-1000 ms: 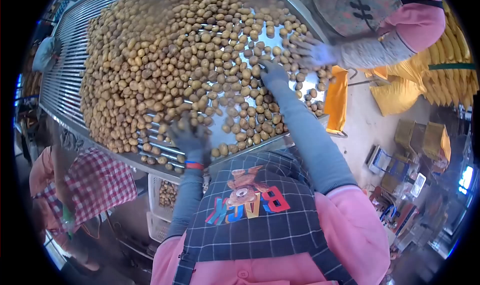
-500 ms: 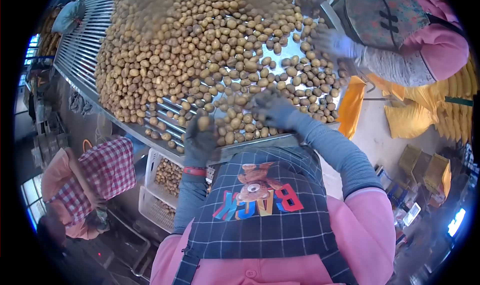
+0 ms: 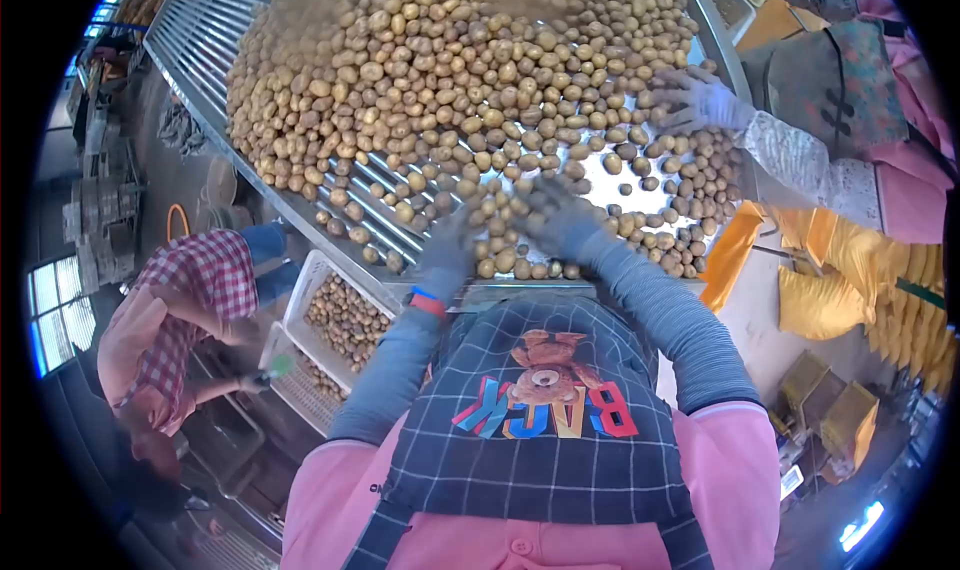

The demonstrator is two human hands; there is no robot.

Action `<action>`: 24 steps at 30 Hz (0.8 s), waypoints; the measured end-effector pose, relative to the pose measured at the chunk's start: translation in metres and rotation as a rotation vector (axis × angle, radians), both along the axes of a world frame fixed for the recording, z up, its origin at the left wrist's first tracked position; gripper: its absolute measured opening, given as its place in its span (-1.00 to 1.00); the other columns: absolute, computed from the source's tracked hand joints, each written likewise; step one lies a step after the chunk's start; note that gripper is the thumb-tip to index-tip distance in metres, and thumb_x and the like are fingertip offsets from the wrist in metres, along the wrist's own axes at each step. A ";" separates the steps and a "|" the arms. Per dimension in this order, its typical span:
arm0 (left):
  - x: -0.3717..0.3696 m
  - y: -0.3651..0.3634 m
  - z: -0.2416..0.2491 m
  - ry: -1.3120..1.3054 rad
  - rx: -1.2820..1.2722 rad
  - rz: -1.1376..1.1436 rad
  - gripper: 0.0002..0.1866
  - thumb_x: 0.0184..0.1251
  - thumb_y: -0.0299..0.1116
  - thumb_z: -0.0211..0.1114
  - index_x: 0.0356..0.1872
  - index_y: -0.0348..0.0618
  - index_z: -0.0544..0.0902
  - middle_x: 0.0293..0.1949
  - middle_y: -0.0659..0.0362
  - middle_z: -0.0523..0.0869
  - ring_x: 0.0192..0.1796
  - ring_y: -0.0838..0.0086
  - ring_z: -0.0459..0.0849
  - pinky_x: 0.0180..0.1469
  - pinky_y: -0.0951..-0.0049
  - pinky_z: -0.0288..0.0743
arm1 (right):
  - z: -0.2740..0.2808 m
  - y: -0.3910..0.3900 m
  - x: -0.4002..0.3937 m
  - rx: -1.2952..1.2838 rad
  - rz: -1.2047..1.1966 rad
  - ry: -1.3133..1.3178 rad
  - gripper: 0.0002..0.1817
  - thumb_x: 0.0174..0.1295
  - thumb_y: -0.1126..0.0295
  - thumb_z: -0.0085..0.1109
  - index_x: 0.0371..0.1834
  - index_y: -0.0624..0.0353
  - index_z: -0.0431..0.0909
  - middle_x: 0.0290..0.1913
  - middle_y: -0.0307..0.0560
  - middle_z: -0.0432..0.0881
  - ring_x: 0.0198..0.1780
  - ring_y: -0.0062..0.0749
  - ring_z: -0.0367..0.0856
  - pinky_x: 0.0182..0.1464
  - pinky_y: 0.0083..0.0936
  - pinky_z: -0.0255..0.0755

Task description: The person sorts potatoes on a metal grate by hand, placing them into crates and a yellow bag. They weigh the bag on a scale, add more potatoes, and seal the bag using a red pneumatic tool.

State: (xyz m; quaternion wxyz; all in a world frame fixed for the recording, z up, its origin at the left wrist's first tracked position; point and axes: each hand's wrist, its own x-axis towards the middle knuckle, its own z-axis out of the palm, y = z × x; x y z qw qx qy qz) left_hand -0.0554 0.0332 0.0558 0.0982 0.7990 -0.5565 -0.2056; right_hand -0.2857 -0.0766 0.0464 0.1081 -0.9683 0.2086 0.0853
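Note:
A wide heap of potatoes [image 3: 430, 80] covers the metal sorting table [image 3: 365, 275], which has a slatted part at the left and a smooth, shiny part at the right. My left hand [image 3: 446, 250], in a grey glove with a red and blue band at the wrist, is at the table's near edge beside loose potatoes. Motion blurs its fingers, so whether it holds a potato cannot be made out. Over the potatoes just to the right reaches my gloved right hand [image 3: 562, 222], fingers apart and somewhat blurred, touching several of them.
Across the right side, a co-worker's gloved hand [image 3: 700, 102] lies spread on potatoes. White crates [image 3: 312, 262] with potatoes stand below the left edge, where another person in a checked apron [image 3: 205, 280] bends over. Yellow sacks [image 3: 825, 295] are at the right.
My left hand, earlier raised with a potato at its fingers, has moved right, closer to my right hand. The view has shifted. The person at left now reaches toward the crates.

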 end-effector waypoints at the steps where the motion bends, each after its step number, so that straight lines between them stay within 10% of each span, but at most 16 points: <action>1: -0.005 -0.003 -0.030 0.297 -0.167 0.064 -0.67 0.22 -0.39 0.26 0.02 -0.13 0.56 -0.21 0.01 0.67 -0.14 0.06 0.68 -0.09 0.12 0.56 | -0.002 -0.020 -0.007 -0.062 -0.088 0.096 -0.26 0.19 0.19 0.21 0.47 -0.52 0.18 0.58 -0.13 0.07 0.60 -0.09 -0.07 0.54 0.11 -0.30; 5: 0.008 -0.003 -0.009 1.011 -0.349 0.615 -0.82 0.29 -0.41 0.27 -0.12 -0.14 0.56 -0.35 0.20 0.64 -0.34 0.47 0.64 -0.24 0.46 0.55 | 0.010 -0.074 -0.029 -0.124 -0.446 0.350 -0.16 0.17 0.30 0.22 0.52 -0.53 0.08 0.61 -0.15 -0.05 0.61 -0.16 -0.11 0.53 0.16 -0.38; 6: 0.018 -0.003 0.015 1.069 -0.435 0.712 -0.83 0.28 -0.43 0.26 -0.13 -0.11 0.56 -0.38 0.24 0.60 -0.38 0.55 0.58 -0.28 0.54 0.52 | 0.037 -0.062 -0.022 -0.298 -0.586 0.165 -0.27 0.08 0.37 0.28 0.39 -0.39 0.33 0.48 -0.06 0.25 0.51 -0.16 0.18 0.48 0.01 0.00; 9: 0.103 0.022 -0.013 0.950 -0.545 0.694 -0.85 0.27 -0.46 0.26 -0.16 -0.06 0.57 -0.37 0.28 0.59 -0.42 0.60 0.52 -0.33 0.57 0.49 | 0.068 -0.030 0.004 0.344 -0.204 -0.175 -0.78 0.06 0.49 0.20 -0.21 -0.03 0.59 -0.14 -0.14 0.67 0.01 -0.19 0.64 -0.02 -0.30 0.55; 10: 0.108 0.022 0.005 1.082 -0.568 0.718 -0.86 0.27 -0.47 0.25 -0.16 -0.08 0.56 -0.33 0.26 0.60 -0.37 0.58 0.55 -0.31 0.54 0.51 | 0.095 -0.012 0.035 0.360 0.040 0.260 -0.77 0.12 0.48 0.14 -0.15 -0.05 0.60 -0.01 -0.13 0.63 0.01 -0.15 0.64 -0.01 -0.29 0.56; 13: 0.126 0.027 0.005 0.859 -0.634 0.434 -0.73 0.20 -0.51 0.22 -0.05 -0.23 0.57 -0.19 0.20 0.62 -0.18 0.49 0.63 -0.21 0.49 0.57 | 0.010 0.035 0.035 0.306 0.303 -0.203 -0.77 0.16 0.45 0.11 -0.14 -0.07 0.62 0.18 -0.14 0.51 0.15 -0.21 0.54 0.03 -0.32 0.56; 17: 0.095 0.031 0.039 1.248 -0.436 0.811 -0.73 0.25 -0.49 0.14 -0.04 -0.27 0.58 -0.19 0.20 0.62 -0.30 0.51 0.63 -0.30 0.58 0.55 | 0.036 0.007 0.051 0.270 0.101 0.217 -0.72 0.20 0.46 0.09 -0.01 0.02 0.57 0.06 0.00 0.52 0.09 -0.14 0.57 0.05 -0.27 0.54; 20: 0.082 0.049 0.022 1.281 -0.415 0.721 -0.73 0.25 -0.51 0.14 -0.03 -0.28 0.61 -0.13 0.14 0.66 -0.35 0.51 0.63 -0.39 0.62 0.53 | 0.045 -0.039 0.036 0.402 -0.567 0.193 -0.60 0.20 0.21 0.21 0.09 0.03 0.47 -0.05 0.05 0.66 -0.03 -0.09 0.68 -0.01 -0.23 0.54; 24: 0.031 0.035 0.065 1.523 -0.052 0.470 -0.53 0.34 -0.37 0.03 0.23 -0.36 0.46 0.26 0.04 0.48 -0.38 0.46 0.65 -0.27 0.61 0.58 | 0.065 -0.052 0.043 0.566 -0.764 -0.061 -0.48 0.20 -0.09 0.24 0.06 0.04 0.54 -0.06 0.03 0.68 -0.05 -0.08 0.68 0.03 -0.28 0.53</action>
